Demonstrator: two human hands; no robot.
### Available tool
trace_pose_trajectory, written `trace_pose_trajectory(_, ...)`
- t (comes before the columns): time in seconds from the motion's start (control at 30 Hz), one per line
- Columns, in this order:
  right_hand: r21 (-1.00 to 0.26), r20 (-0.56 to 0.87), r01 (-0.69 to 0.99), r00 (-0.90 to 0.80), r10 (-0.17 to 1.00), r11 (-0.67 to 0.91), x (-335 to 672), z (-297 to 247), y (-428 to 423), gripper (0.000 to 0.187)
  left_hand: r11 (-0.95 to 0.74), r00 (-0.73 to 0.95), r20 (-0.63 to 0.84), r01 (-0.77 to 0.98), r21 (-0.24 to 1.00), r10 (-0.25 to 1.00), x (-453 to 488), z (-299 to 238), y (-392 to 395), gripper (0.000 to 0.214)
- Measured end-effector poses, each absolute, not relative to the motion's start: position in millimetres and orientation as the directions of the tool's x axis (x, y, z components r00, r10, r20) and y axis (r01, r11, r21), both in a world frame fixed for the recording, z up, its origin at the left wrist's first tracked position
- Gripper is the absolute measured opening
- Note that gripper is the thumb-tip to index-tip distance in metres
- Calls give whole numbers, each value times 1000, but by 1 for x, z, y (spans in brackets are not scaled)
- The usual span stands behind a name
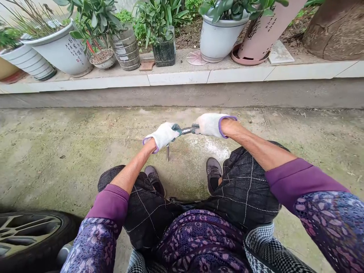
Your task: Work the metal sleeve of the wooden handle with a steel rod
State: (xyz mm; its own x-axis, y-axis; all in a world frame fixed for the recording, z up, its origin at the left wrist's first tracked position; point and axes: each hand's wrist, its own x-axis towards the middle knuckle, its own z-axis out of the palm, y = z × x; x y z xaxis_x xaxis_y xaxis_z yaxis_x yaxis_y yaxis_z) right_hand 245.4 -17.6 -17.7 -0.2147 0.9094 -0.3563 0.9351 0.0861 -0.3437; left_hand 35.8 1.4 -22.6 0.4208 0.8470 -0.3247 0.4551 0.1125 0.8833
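Note:
Both my hands wear white knitted gloves with dark palms and purple cuffs. Between them runs a short metal bar (187,130), held roughly level above the ground, with a shiny, ridged-looking stretch in the middle. My left hand (167,134) is closed around its left end. The fingers of my right hand (208,125) grip its other end. Below my left hand a dark rod (167,152) points downward; whether it joins the bar is hidden by the glove.
My two shoes (214,172) stand apart on mossy concrete (85,144), with white powdery marks between them. Ahead, a low tiled ledge (179,77) bears several potted plants, including a white pot (220,40). A car wheel (31,231) is close at lower left.

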Motion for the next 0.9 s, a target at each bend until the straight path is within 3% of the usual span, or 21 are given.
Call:
trace_pose_trajectory(0.07,-252,-320,962,-187,929,107,244,-16,-13,31,48,441,-310,511,858,842,42,-22,1,7)
trace_pose_trajectory(0.17,-107,-218,986,-151,964,130,241,-9,-10,39,43,437,-247,426,904,865,47,-19,2,10)
trace_pose_trajectory(0.33,-132,-74,985,-125,989,115,236,3,-12,43,99,462,-188,209,973,867,39,-13,6,20)
trace_pose_trajectory(0.4,-199,-20,974,-110,994,104,234,7,-12,41,128,472,-183,146,981,862,35,-11,6,20)
trace_pose_trajectory(0.47,-342,4,936,-86,996,82,232,11,-14,38,161,494,-194,109,981,847,33,-11,5,20)
trace_pose_trajectory(0.57,-640,-86,769,-61,994,-8,231,17,-21,32,171,517,-203,111,979,831,33,-12,4,20)
trace_pose_trajectory(0.67,-830,-188,552,-133,973,-84,234,21,-31,32,133,536,-202,166,977,819,33,-15,5,19)
trace_pose_trajectory(0.77,-895,-247,437,-316,916,-90,244,22,-38,38,69,560,-205,255,965,803,30,-13,7,12)
trace_pose_trajectory(0.9,-860,-403,498,-525,749,-114,259,21,-42,43,-58,670,-233,382,922,705,24,-9,10,15)
